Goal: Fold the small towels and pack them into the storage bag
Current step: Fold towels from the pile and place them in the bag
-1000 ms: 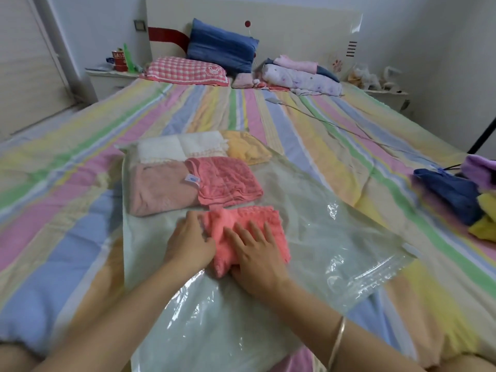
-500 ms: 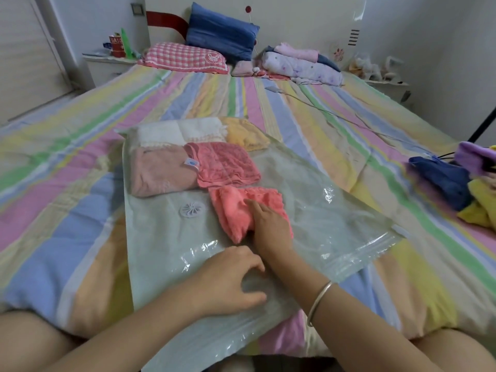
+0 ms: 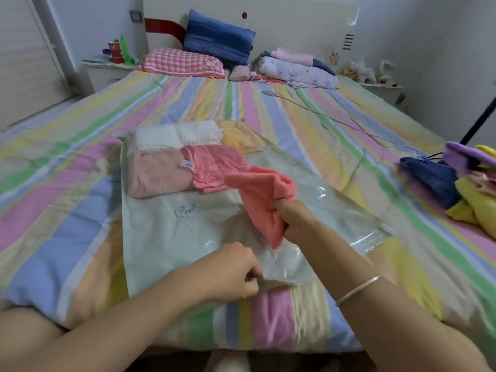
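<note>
A clear storage bag (image 3: 161, 237) lies flat on the striped bed, its open zip edge toward me. Inside at its far end sit folded towels: a white one (image 3: 171, 135), a yellow one (image 3: 241, 136), a pale pink one (image 3: 155, 174) and a coral knit one (image 3: 214, 165). My right hand (image 3: 295, 218) is shut on a coral-pink towel (image 3: 263, 194), held loosely bunched just above the bag. My left hand (image 3: 230, 275) pinches the bag's near open edge.
A heap of unfolded towels, navy (image 3: 432, 181), yellow (image 3: 475, 208) and purple (image 3: 461, 155), lies at the bed's right side. Pillows (image 3: 188, 63) and folded bedding (image 3: 298, 71) sit at the headboard. A thin cable (image 3: 335, 118) runs across the bed.
The coral-pink towel, pressed flat on the bag a second ago, is now lifted and bunched in my right hand. My left hand slid back to the bag's near edge and gripped it.
</note>
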